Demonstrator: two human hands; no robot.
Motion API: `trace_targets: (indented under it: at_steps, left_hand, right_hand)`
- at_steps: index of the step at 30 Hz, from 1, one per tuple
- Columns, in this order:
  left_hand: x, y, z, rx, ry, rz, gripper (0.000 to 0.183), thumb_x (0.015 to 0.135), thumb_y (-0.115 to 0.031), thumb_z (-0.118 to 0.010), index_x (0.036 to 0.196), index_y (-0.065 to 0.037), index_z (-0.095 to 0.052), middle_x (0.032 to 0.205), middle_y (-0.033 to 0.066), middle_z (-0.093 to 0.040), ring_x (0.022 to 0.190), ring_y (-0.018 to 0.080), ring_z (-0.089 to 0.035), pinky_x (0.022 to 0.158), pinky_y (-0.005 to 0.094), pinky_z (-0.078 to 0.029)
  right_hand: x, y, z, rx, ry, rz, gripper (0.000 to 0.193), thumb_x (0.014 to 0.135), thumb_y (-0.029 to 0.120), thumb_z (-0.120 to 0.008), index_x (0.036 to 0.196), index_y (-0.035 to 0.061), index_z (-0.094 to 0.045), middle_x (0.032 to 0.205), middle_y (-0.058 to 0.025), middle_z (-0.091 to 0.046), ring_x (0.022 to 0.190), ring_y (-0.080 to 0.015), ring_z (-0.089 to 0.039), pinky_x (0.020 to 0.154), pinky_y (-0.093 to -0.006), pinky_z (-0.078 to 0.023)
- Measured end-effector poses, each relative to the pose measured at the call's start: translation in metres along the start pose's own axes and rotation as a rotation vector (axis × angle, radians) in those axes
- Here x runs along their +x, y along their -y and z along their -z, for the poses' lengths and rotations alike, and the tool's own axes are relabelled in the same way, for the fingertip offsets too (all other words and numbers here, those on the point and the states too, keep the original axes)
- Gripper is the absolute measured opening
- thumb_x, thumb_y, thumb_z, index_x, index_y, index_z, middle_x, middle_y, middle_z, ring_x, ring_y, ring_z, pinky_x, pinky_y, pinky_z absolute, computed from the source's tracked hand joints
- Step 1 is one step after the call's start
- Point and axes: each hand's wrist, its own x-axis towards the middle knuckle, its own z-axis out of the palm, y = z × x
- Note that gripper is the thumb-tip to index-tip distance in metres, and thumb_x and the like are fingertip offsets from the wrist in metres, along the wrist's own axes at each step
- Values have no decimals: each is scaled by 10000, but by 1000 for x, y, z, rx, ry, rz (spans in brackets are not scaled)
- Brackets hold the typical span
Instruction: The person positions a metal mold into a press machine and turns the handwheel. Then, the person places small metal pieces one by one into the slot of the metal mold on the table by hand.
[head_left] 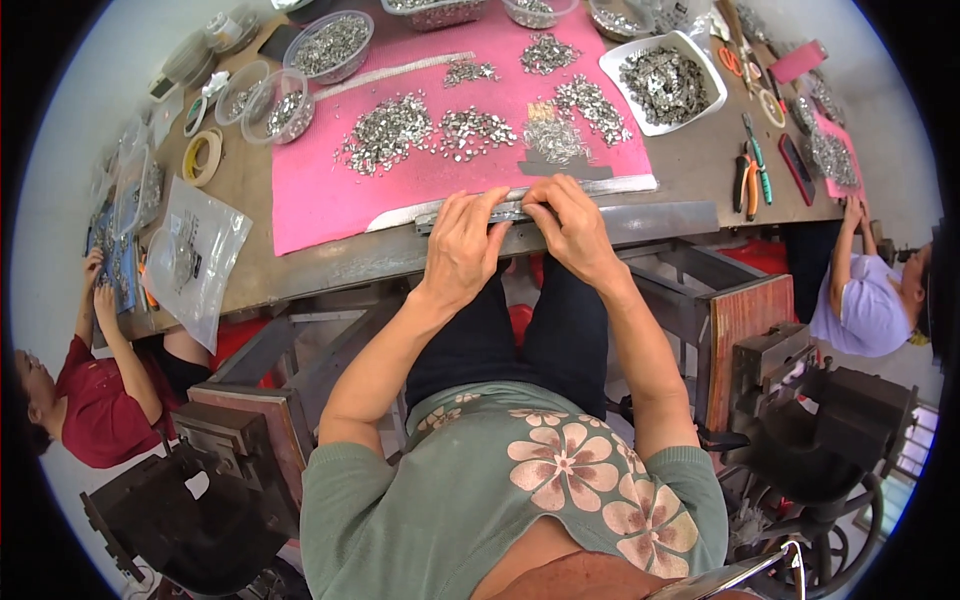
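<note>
At the near edge of the table, my left hand [462, 245] is closed, with thumb and fingers pressed to a narrow metal bar [427, 219]. Close beside it, my right hand [575, 232] pinches at the same spot; whatever lies between its fingertips is too small to name. The bar lies along the front of a pink ribbed mat [310, 200], over a pale strip [632, 184]. Beyond my fingers, small silvery metal parts sit in loose piles [390, 132], with a heap of thin pin-like pieces [556, 138] nearest my right hand.
A white square bowl [613, 68] and clear tubs [298, 50] of metal parts stand farther back. Pliers [741, 180], a red-edged phone [796, 168], a tape roll [203, 157] and a plastic bag [200, 250] lie around the mat. Co-workers sit left [110, 410] and right [870, 300], beside dark machines.
</note>
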Motion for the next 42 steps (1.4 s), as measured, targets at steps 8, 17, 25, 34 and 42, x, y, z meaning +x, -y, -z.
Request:
trace_targets:
  at_steps: [8, 17, 25, 34, 42]
  left_hand:
    - [-2, 1, 0, -17, -18, 8, 527, 824, 3, -764, 1302, 10, -541, 1110, 148, -725, 1037, 344, -663, 1021, 468, -466]
    - [-5, 2, -3, -11, -28, 16, 492, 828, 7, -754, 1276, 11, -550, 1115, 142, -719, 1044, 346, -663, 1021, 477, -467]
    - [0, 6, -2, -28, -60, -11, 441, 823, 5, -737, 1232, 16, -573, 1089, 153, -672, 1019, 370, -629, 997, 485, -479]
    - [-3, 0, 1, -59, -43, 9, 432, 853, -29, -729, 1254, 13, -574, 1092, 155, -681, 999, 350, -638, 1013, 525, -454]
    - [85, 75, 10, 162, -22, -64, 162, 901, -148, -706, 1055, -100, -702, 924, 80, -682, 904, 266, -625, 992, 468, -385]
  right_hand:
    - [0, 6, -3, -132, -4, 86, 105, 836, -14, -718, 906, -5, -641, 923, -119, -645, 871, -313, -633, 759, -397, -506]
    - [-16, 0, -4, -90, -37, 125, 189, 831, 16, -719, 1018, 26, -693, 1022, -88, -684, 934, -274, -643, 818, -386, -480]
    - [-18, 7, -11, -285, -97, 210, 281, 842, 11, -714, 1123, 21, -707, 1167, -94, -695, 1071, -301, -634, 916, -418, -472]
    - [-30, 3, -6, -290, -55, 175, 338, 848, 26, -705, 1185, 24, -689, 1209, -99, -694, 1156, -312, -611, 1005, -455, -429]
    - [73, -55, -3, -179, -136, 153, 155, 891, 21, -666, 1041, 27, -707, 960, -115, -676, 899, -306, -616, 831, -426, -458]
